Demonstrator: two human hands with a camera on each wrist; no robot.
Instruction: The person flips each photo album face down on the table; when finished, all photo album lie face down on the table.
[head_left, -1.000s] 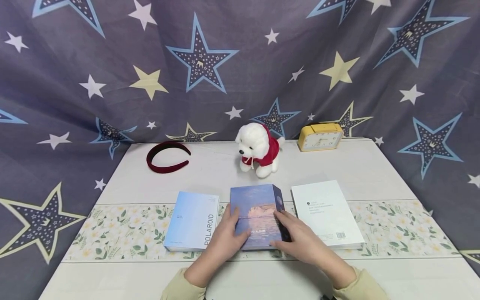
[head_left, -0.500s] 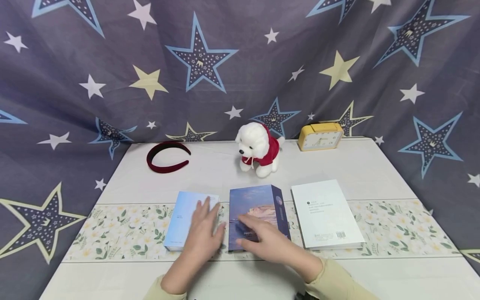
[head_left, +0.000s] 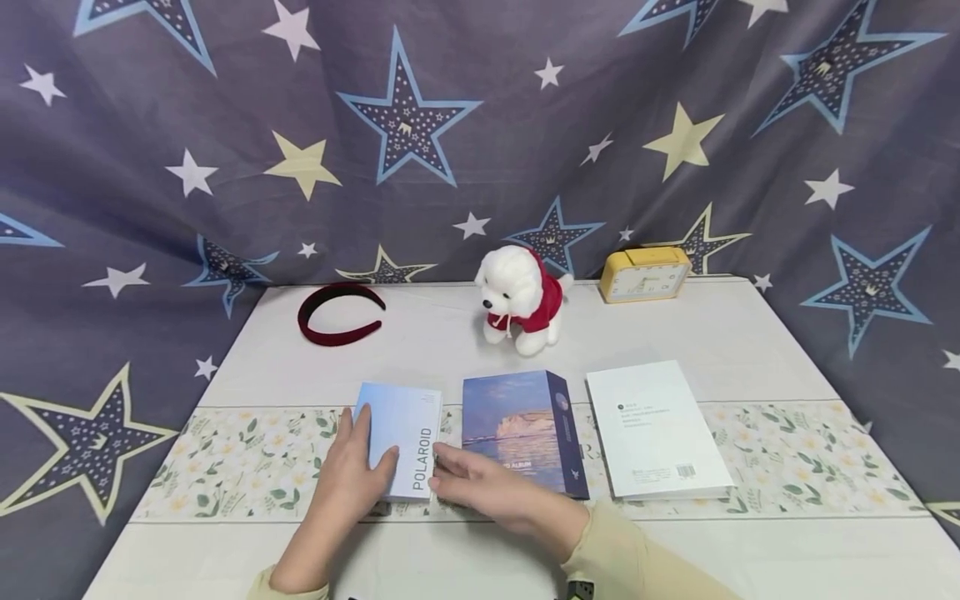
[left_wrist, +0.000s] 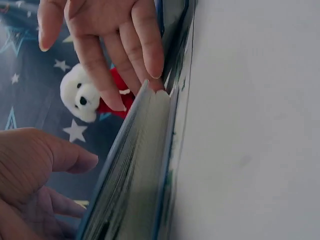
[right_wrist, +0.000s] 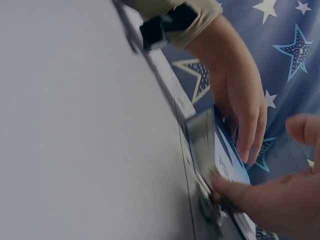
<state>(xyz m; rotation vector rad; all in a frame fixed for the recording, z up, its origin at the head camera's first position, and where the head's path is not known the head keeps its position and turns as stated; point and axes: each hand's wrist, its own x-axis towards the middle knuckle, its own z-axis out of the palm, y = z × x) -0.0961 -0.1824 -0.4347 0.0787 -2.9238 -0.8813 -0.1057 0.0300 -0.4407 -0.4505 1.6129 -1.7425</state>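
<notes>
A light-blue album (head_left: 401,437) with POLAROID printed on it lies flat at the left of the table's floral band. My left hand (head_left: 348,467) is at its left side, thumb over the cover and fingers along the edge. From the right, my right hand (head_left: 487,487) reaches to its right edge, fingertips right at the side. Page edges of the blue album (left_wrist: 132,165) face the left wrist view, with the right fingers (left_wrist: 132,50) extended over its far end. A purple-blue photo album (head_left: 517,425) with a seaside cliff picture lies behind the right hand, partly covered by it.
A white book (head_left: 656,429) lies to the right. Farther back are a dark red headband (head_left: 337,339), a white plush dog (head_left: 525,304) in a red hoodie and a yellow alarm clock (head_left: 645,275). A star-patterned curtain (head_left: 480,142) hangs behind the table.
Both hands have moved left from the purple-blue photo album to the blue album. The left hand has passed over the blue album to its left side. The albums have stayed in place.
</notes>
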